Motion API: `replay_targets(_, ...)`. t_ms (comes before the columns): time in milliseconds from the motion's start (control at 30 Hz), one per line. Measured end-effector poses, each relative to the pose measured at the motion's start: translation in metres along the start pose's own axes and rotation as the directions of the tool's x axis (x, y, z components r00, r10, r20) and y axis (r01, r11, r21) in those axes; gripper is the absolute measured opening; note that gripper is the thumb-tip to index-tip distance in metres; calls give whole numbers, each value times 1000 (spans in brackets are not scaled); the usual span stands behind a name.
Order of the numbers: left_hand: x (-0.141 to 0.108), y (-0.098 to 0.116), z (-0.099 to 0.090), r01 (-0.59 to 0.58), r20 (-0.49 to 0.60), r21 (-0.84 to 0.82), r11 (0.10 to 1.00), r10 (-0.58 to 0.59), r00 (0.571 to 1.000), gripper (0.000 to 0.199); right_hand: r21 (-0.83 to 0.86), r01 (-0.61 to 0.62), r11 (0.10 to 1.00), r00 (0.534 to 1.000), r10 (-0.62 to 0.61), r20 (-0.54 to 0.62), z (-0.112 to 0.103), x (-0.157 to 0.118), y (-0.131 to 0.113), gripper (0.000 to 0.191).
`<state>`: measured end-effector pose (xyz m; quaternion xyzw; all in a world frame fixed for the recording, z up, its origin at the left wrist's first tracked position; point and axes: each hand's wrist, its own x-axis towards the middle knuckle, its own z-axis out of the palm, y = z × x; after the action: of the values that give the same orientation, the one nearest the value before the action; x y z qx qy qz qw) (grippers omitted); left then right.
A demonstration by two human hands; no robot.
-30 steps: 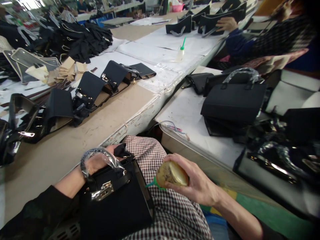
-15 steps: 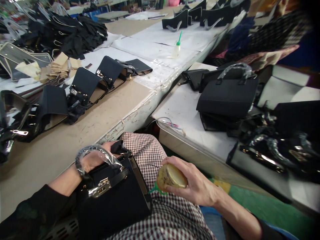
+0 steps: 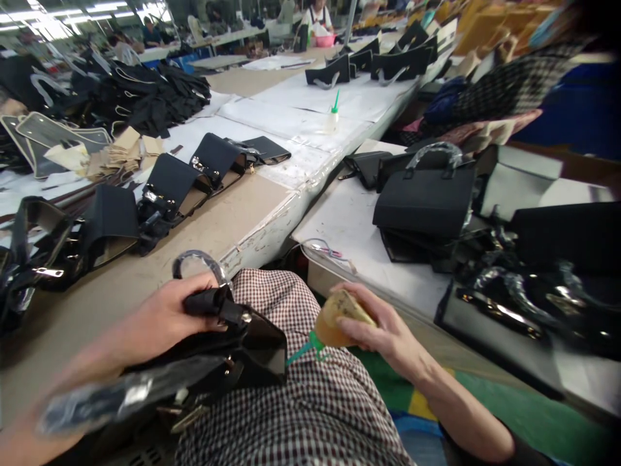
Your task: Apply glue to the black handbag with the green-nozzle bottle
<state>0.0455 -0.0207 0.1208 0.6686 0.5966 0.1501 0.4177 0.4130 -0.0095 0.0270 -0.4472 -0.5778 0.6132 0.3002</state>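
Note:
A black handbag (image 3: 264, 346) with plastic-wrapped handles lies tilted across my lap. My left hand (image 3: 169, 317) is closed round a black strap or tab at its upper part; the exact hold is partly hidden. One wrapped handle (image 3: 126, 388) lies blurred across the front, below my left forearm. In my right hand (image 3: 378, 330) is a glue bottle (image 3: 337, 317) with yellowish contents, tipped so that its green nozzle (image 3: 301, 353) points down and left. The nozzle's tip is at the bag's right side edge; whether it touches cannot be made out.
Several black bags (image 3: 174, 181) stand along the left table (image 3: 257, 220). More bags (image 3: 427, 194) pile up on the right table (image 3: 334, 226). Another green-tipped bottle (image 3: 332, 120) stands farther back. A co-worker's checked sleeve (image 3: 514, 81) shows at right. Black pieces (image 3: 145, 84) heap up at far left.
The handbag has turned and tipped, so its front clasp now faces down. My left hand has shifted its hold to a black strap or tab. The bottle has moved slightly right, and my view has risen.

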Motion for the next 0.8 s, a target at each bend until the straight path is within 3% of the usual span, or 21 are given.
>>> replay_targets(133,-29,3,13,-79,-29,169,982,85,996,16,100,-5,995,963,32,-268,-12,-7,14,55)
replay_targets(233,-36,-14,36,-71,1,152,986,72,997,18,58,-15,998,935,35,-353,-10,-12,31,57)
replay_targets(333,-37,-28,49,-12,-57,66,998,16,998,19,-17,16,1000,940,-21,-342,-2,-9,42,55)
replay_targets(433,-35,-34,49,27,-119,1,1000,-27,993,21,-135,83,987,946,-121,-302,9,3,46,52)
replay_targets(600,-32,-32,47,22,-64,8,1000,-21,998,24,-332,171,927,928,-266,-263,19,29,53,51)
replay_targets(800,-32,-32,53,13,-69,4,1000,-13,998,23,-404,204,892,930,-305,-204,20,44,57,49)
